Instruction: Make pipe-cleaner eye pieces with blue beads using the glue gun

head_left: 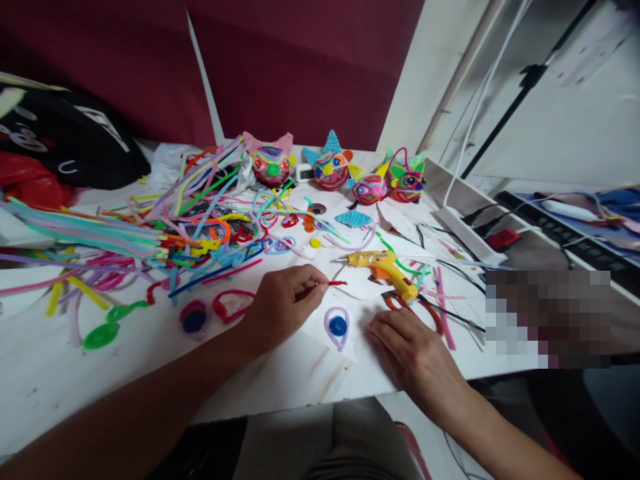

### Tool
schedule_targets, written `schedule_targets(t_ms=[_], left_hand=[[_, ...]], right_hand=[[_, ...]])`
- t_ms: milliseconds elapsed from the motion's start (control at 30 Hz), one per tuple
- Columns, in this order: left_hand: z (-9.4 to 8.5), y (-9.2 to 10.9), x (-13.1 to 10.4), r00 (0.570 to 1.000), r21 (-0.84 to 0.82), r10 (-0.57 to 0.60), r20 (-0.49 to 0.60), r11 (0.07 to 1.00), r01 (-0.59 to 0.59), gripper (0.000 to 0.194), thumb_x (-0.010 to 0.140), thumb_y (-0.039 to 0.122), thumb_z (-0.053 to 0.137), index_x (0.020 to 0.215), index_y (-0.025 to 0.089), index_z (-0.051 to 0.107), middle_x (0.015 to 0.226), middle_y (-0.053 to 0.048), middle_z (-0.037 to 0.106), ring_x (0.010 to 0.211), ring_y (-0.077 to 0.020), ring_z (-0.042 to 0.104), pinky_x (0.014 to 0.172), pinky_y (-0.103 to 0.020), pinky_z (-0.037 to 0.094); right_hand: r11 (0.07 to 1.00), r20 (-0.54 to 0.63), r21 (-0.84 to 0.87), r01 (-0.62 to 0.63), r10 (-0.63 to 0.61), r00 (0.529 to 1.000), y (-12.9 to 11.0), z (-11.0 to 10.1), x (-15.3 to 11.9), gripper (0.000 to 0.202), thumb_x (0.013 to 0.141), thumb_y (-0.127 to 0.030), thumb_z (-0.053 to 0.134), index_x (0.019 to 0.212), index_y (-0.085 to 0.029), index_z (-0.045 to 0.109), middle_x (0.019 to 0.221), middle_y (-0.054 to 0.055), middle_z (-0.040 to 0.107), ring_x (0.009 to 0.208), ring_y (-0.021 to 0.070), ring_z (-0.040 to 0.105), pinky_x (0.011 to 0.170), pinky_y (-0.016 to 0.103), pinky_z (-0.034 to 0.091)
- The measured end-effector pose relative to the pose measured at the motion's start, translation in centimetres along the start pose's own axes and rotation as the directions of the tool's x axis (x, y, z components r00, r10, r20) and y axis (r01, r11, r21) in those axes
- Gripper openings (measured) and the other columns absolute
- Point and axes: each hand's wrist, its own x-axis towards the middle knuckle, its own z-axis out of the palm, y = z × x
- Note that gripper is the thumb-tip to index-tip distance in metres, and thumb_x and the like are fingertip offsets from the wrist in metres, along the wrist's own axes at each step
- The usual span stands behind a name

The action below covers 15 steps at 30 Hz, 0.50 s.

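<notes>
My left hand (283, 303) is closed, its thumb and forefinger pinching a short red pipe cleaner (337, 283) that points right. Below that tip, a lilac pipe cleaner loop (327, 327) shaped like a drop surrounds a blue coil (339, 326) on white paper. My right hand (407, 343) rests on the table just right of the loop, fingers loosely bent, with nothing visible in them. Above it lies a yellow glue gun (383, 263), nozzle to the left. Orange-handled scissors (433, 315) are partly hidden under the gun and my right hand.
Loose pipe cleaners (90, 230) are heaped at the left. Several decorated animal heads (331, 167) stand along the back. A red loop (233, 305) and a green coiled piece (101, 335) lie at left. Cables run to a power strip (473, 233) at right.
</notes>
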Motion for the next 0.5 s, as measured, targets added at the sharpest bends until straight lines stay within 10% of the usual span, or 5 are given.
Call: schedule_targets(t_ms=[233, 500], left_hand=[[0.3, 0.4, -0.3, 0.995, 0.078, 0.087, 0.045, 0.993, -0.09, 0.007, 0.084, 0.015, 0.06, 0.081, 0.017, 0.067, 0.059, 0.007, 0.058, 0.048, -0.0039, 0.048, 0.047, -0.014, 0.033], [0.3, 0.6, -0.5, 0.948, 0.217, 0.317, 0.037, 0.923, -0.318, 0.009, 0.084, 0.01, 0.059, 0.081, 0.017, 0.064, 0.067, 0.005, 0.061, 0.053, -0.0047, 0.05, 0.051, -0.016, 0.035]], right_hand=[[0.979, -0.125, 0.153, -0.132, 0.151, 0.981, -0.6, -1.6, 2.0, 0.029, 0.096, -0.02, 0.052, 0.124, -0.013, 0.055, 0.111, 0.013, 0.06, 0.101, 0.0206, 0.059, 0.086, 0.034, 0.051], [0.973, -0.012, 0.21, -0.099, 0.104, 0.995, -1.4, -2.3, 5.6, 0.021, 0.097, -0.02, 0.046, 0.099, -0.015, 0.066, 0.09, 0.007, 0.063, 0.083, 0.019, 0.059, 0.075, 0.034, 0.049]])
